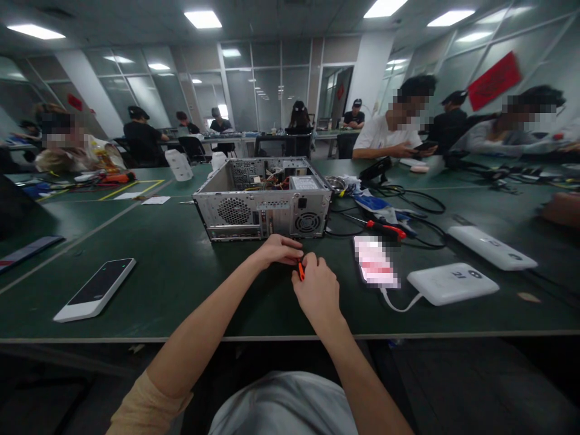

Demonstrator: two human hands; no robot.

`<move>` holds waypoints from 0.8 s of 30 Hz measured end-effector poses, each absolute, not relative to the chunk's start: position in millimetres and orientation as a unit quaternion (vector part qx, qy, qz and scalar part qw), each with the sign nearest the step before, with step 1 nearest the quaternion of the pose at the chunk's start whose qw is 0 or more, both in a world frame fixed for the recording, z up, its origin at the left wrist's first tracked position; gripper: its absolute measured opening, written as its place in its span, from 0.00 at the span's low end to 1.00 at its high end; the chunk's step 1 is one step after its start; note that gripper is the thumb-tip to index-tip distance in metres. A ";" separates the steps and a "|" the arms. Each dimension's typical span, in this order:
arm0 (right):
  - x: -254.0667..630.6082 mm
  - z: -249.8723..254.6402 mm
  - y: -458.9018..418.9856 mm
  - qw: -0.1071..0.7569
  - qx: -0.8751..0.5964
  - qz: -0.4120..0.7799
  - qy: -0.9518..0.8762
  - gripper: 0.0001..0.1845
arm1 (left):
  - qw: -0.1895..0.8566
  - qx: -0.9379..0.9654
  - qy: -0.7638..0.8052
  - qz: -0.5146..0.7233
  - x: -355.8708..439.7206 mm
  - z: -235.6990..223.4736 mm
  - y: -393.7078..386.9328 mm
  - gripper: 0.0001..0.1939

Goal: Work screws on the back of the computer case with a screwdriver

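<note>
My right hand (318,287) is closed around a small tool with an orange-and-black handle (301,271); its working end is hidden, so its exact kind does not show. My left hand (277,251) reaches in from the other side, its fingertips meeting at the tool's far end. Whatever those fingers pinch is too small to make out. Just beyond both hands stands an open metal computer case (235,211), its rear panel with vents and ports facing me. Cables and a power supply (304,183) show inside it.
Right of the case lie a red-and-black screwdriver (385,229), blue-and-white gloves (378,205) and black cables (421,196). Nearer are a lit phone (374,263) wired to a white power bank (453,284), and another power bank (493,248). A white handheld device (97,290) lies left. Several people sit beyond.
</note>
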State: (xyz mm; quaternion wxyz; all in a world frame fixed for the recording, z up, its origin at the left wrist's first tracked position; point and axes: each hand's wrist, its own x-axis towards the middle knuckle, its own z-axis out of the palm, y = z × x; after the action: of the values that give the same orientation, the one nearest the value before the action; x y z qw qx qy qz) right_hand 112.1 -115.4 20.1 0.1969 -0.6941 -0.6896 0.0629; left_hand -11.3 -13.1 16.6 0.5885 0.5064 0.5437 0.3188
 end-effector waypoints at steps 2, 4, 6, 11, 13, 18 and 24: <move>112.2 20.8 -115.6 0.194 -0.697 0.074 -0.686 0.09 | 0.577 0.515 0.551 0.315 -11.9 18.0 -13.7 0.14; 110.2 21.8 -113.3 0.193 -0.697 0.085 -0.685 0.09 | 0.587 0.516 0.540 0.314 -14.9 18.6 -14.3 0.13; 107.1 22.7 -110.2 0.195 -0.693 0.093 -0.688 0.10 | 0.622 0.506 0.510 0.310 -19.2 18.5 -14.5 0.15; 101.4 22.1 -106.5 0.193 -0.690 0.102 -0.691 0.13 | 0.668 0.480 0.478 0.308 -24.5 16.1 -13.5 0.22; 101.4 20.0 -108.2 0.201 -0.691 0.091 -0.688 0.13 | 0.656 0.479 0.489 0.318 -22.5 14.8 -13.0 0.23; 103.6 15.1 -114.7 0.223 -0.683 0.043 -0.694 0.16 | 0.625 0.490 0.520 0.316 -14.8 12.4 -11.7 0.26; 102.9 18.6 -112.5 0.205 -0.699 0.075 -0.681 0.11 | 0.623 0.504 0.511 0.309 -19.9 12.9 -10.3 0.18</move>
State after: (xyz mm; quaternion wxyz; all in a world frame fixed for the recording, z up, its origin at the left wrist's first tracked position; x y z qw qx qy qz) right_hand 102.9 -112.5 18.6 0.2053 -0.6988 -0.6811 0.0751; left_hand -19.9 -10.3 12.9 0.6233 0.5045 0.5112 0.3094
